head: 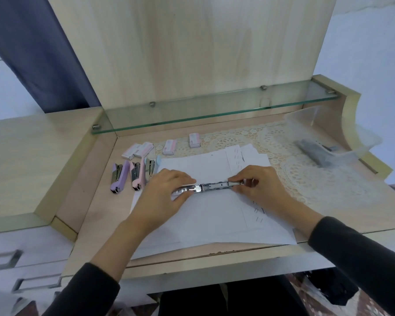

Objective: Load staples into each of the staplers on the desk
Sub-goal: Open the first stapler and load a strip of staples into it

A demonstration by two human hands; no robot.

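Note:
A stapler (209, 187) lies opened out flat on the white paper sheets (212, 220), its metal channel showing. My left hand (167, 195) grips its left end and my right hand (258, 185) pinches its right end. To the left stand three more staplers: a purple stapler (119, 177), a pink stapler (139, 176) and a light blue stapler (154, 165), partly hidden by my left hand. Several small staple boxes (170, 147) lie behind them near the back of the desk.
A glass shelf (214, 110) runs above the back of the desk. A clear plastic tub (333, 135) with grey items sits at the right on a lace mat (294, 160). A raised cabinet top (32, 160) borders the left.

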